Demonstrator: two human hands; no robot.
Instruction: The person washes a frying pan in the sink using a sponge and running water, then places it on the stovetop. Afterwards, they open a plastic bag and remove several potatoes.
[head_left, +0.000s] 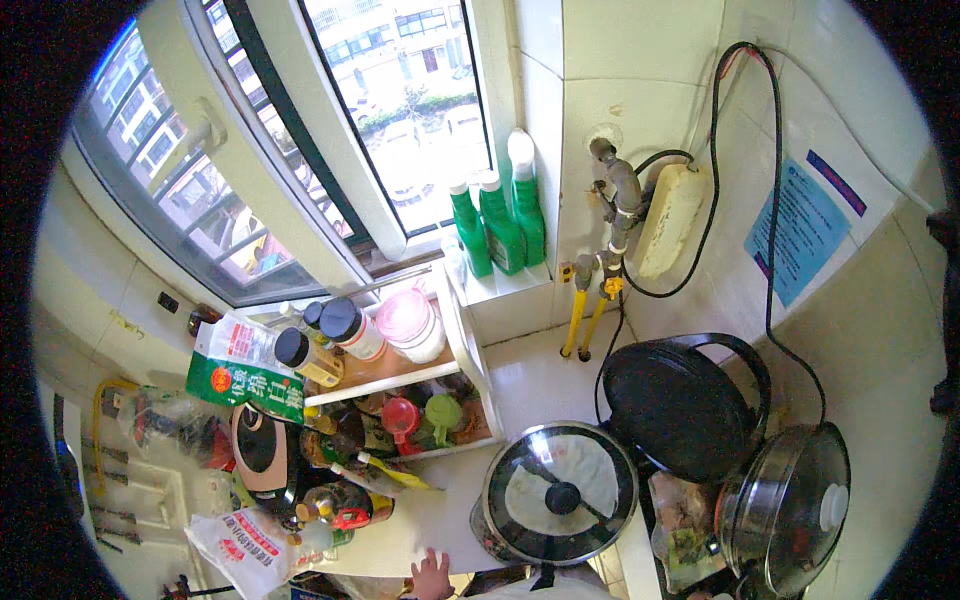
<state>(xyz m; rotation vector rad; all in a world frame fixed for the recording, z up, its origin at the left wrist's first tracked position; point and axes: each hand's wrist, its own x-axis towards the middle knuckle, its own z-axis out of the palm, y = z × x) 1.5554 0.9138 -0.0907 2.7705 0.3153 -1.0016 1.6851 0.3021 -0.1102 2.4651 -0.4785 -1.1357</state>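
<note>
My left hand (431, 575) rests at the front edge of the white countertop (420, 529), fingers apart, holding nothing. My right hand is out of view. Just right of the left hand, apart from it, stands a large pot (486, 536) covered by a glass lid (517, 457) with a black knob. Something pale and round shows through the glass; I cannot tell what it is. Left of the hand, several bottles (319, 506) stand near a white plastic bag (244, 551) bearing red print.
A two-tier rack (405, 379) holds seasoning jars and colored-lid containers. Beside it are a rice cooker (262, 450) and green bag (247, 379). A black pan (679, 409) leans at the back right, near a glass-lidded steel pot (791, 510). Yellow gas pipes (576, 326) rise behind.
</note>
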